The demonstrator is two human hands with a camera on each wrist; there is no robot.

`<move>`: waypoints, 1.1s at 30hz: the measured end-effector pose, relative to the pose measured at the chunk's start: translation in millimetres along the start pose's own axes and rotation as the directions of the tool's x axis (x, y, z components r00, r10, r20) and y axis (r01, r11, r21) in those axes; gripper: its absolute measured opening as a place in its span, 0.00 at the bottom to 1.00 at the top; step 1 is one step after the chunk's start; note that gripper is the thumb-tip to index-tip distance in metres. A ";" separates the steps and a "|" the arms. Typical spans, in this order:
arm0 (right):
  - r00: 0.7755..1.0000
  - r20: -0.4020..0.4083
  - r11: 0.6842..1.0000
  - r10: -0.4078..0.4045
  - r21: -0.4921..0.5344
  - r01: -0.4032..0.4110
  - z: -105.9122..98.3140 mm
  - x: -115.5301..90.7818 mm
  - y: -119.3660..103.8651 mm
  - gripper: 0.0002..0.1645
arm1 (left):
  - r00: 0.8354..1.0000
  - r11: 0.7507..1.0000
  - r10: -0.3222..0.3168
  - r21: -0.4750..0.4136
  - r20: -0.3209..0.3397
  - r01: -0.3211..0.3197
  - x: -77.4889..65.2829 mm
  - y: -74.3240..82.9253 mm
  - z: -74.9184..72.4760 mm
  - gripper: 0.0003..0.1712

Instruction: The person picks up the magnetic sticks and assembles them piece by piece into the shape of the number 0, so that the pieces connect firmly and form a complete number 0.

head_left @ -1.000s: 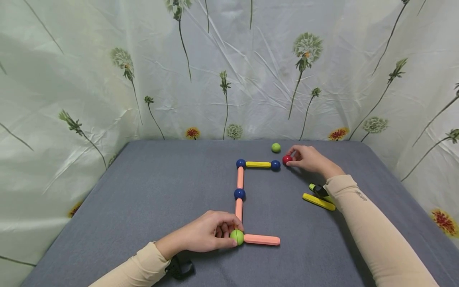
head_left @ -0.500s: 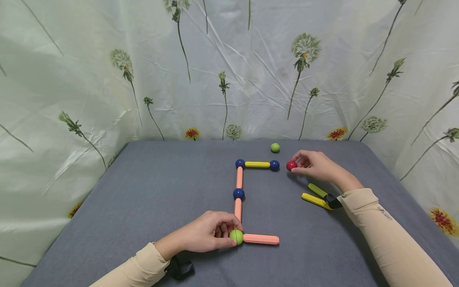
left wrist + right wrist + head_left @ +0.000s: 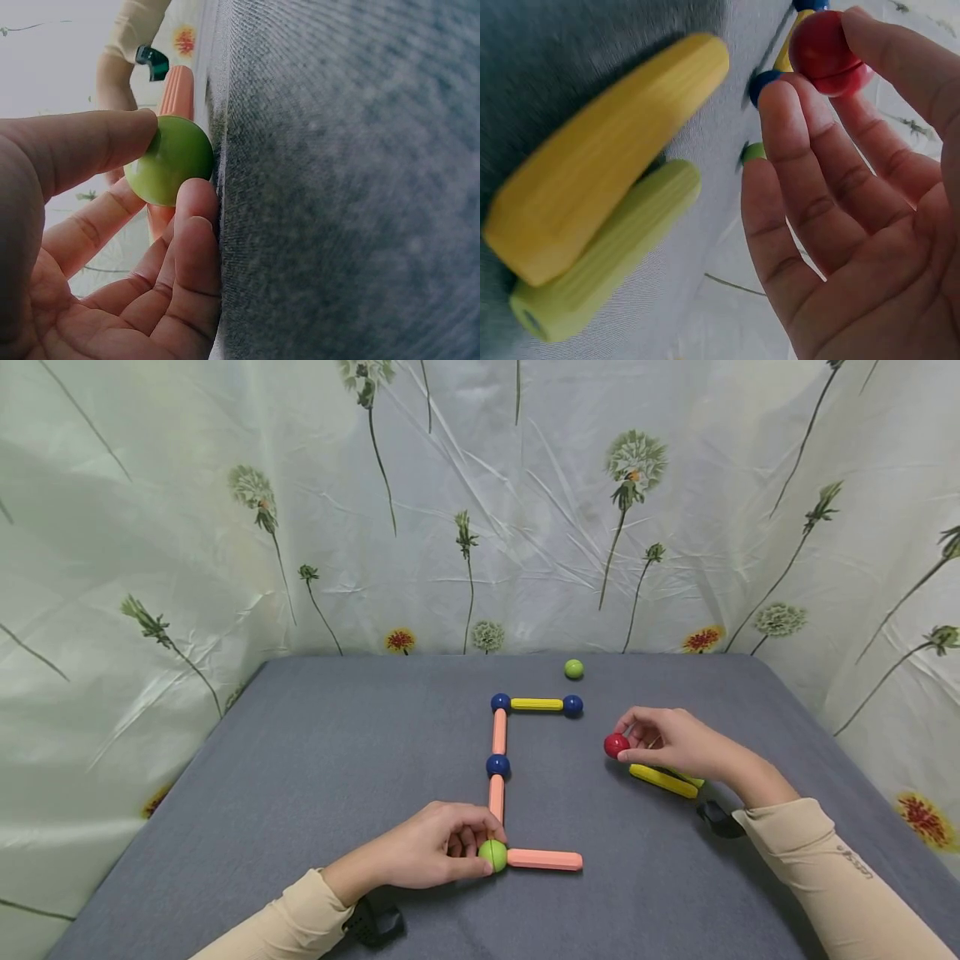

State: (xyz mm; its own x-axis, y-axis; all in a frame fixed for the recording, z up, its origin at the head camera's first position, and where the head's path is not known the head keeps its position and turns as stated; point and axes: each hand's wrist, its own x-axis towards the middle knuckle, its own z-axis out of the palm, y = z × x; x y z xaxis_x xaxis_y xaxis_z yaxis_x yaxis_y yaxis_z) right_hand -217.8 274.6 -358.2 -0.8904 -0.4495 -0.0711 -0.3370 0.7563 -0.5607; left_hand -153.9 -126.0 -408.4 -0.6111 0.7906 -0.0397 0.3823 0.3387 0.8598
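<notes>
My left hand [image 3: 442, 845] pinches a green ball [image 3: 169, 160] at the near corner of a chain of rods and balls on the table. From that ball a pink rod [image 3: 544, 859] runs right, and another pink rod [image 3: 497, 798] runs away to a blue ball [image 3: 498, 766]. Beyond it come a third pink rod [image 3: 500, 732], a blue ball [image 3: 501, 702], a yellow rod [image 3: 536, 704] and a last blue ball [image 3: 572, 706]. My right hand [image 3: 675, 745] holds a red ball [image 3: 826, 52] between thumb and fingers, above the table and apart from the chain.
Beneath my right hand lie a loose yellow rod [image 3: 663, 782] and a yellow-green rod [image 3: 607, 251], side by side. A loose green ball [image 3: 573, 669] sits near the back edge of the grey table [image 3: 360, 735]. Floral cloth [image 3: 420, 527] hangs behind.
My right hand has come nearer and slightly right with the red ball, from beside the end blue ball to over the loose rods. My left hand stays on the green ball.
</notes>
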 end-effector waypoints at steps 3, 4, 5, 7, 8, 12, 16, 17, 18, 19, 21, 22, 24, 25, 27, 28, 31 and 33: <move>1.000 0.018 1.000 -0.017 0.020 0.016 3.3 -7.2 -2.4 0.22 | 1.000 1.000 0.011 -0.001 -0.001 -0.011 -0.2 0.2 -0.1 0.10; 0.999 0.025 0.999 -0.023 0.025 0.023 4.4 -9.4 -3.0 0.22 | 1.000 1.000 0.015 -0.002 -0.001 -0.015 -0.2 0.3 -0.2 0.10; 0.999 0.032 0.999 -0.029 0.031 0.028 5.7 -11.5 -3.5 0.21 | 1.000 1.000 0.016 -0.004 -0.001 -0.016 -0.3 0.6 -0.2 0.10; 0.998 0.048 0.998 -0.042 0.042 0.040 8.1 -15.6 -4.3 0.20 | 1.000 1.000 0.016 -0.007 -0.002 -0.016 -0.4 1.2 -0.3 0.10; 0.997 0.055 0.998 -0.054 0.048 0.051 9.3 -17.6 -4.8 0.20 | 1.000 1.000 0.017 -0.009 -0.002 -0.017 -0.5 1.5 -0.3 0.10; 0.992 0.084 0.993 -0.091 0.078 0.084 14.0 -24.8 -7.1 0.18 | 1.000 1.000 0.018 -0.009 -0.003 -0.018 -0.6 1.8 -0.2 0.10; 0.986 0.113 0.989 -0.120 0.106 0.108 19.5 -30.9 -10.2 0.18 | 1.000 1.000 0.021 -0.007 -0.002 -0.021 -0.4 0.8 -0.1 0.10; 0.985 0.120 0.987 -0.126 0.113 0.112 21.0 -32.5 -10.9 0.18 | 1.000 1.000 0.022 -0.005 -0.001 -0.022 -0.4 0.5 0.0 0.10; 0.983 0.125 0.986 -0.132 0.122 0.117 22.5 -34.1 -11.6 0.18 | 1.000 1.000 0.022 -0.004 -0.001 -0.022 -0.3 0.2 0.0 0.10; 0.982 0.132 0.984 -0.137 0.130 0.119 23.9 -35.6 -12.4 0.18 | 1.000 1.000 0.022 -0.005 -0.002 -0.022 -0.2 0.0 0.0 0.10; 0.979 0.147 0.982 -0.138 0.151 0.116 26.5 -38.4 -13.6 0.18 | 1.000 1.000 0.020 -0.004 -0.001 -0.020 -0.3 -0.2 0.1 0.10; 0.978 0.153 0.981 -0.138 0.160 0.114 27.5 -39.6 -14.2 0.18 | 1.000 1.000 0.020 -0.004 -0.002 -0.020 -0.3 0.0 0.1 0.10; 0.976 0.168 0.979 -0.139 0.174 0.110 29.4 -41.8 -15.4 0.18 | 1.000 1.000 0.016 -0.005 -0.002 -0.016 -0.3 0.1 0.1 0.10; 0.974 0.176 0.977 -0.140 0.182 0.108 30.4 -42.5 -16.1 0.18 | 1.000 1.000 0.014 -0.005 -0.001 -0.014 -0.4 0.4 0.1 0.10; 0.971 0.190 0.975 -0.144 0.196 0.106 32.3 -43.9 -17.2 0.18 | 1.000 1.000 0.010 -0.006 -0.002 -0.010 -0.5 1.1 0.0 0.10; 0.969 0.198 0.973 -0.145 0.205 0.103 33.3 -44.4 -17.9 0.18 | 1.000 1.000 0.007 -0.007 -0.002 -0.007 -0.6 1.7 -0.1 0.10; 0.964 0.222 0.969 -0.146 0.229 0.094 36.2 -45.3 -20.4 0.18 | 1.000 1.000 0.003 -0.008 -0.004 -0.003 -0.8 3.2 -0.3 0.10; 0.961 0.237 0.968 -0.144 0.237 0.086 38.2 -45.6 -21.7 0.18 | 1.000 1.000 0.003 -0.007 -0.006 -0.003 -1.0 4.0 -0.3 0.10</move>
State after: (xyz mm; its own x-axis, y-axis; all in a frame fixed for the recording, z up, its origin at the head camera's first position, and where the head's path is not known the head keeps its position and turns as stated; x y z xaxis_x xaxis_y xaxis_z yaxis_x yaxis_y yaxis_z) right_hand -158.2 260.6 -374.4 -0.7348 -0.6532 -0.1829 -0.3306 0.5803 -0.7443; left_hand -152.0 -125.6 -404.7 -0.6143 0.7883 -0.0344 0.3793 0.3333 0.8632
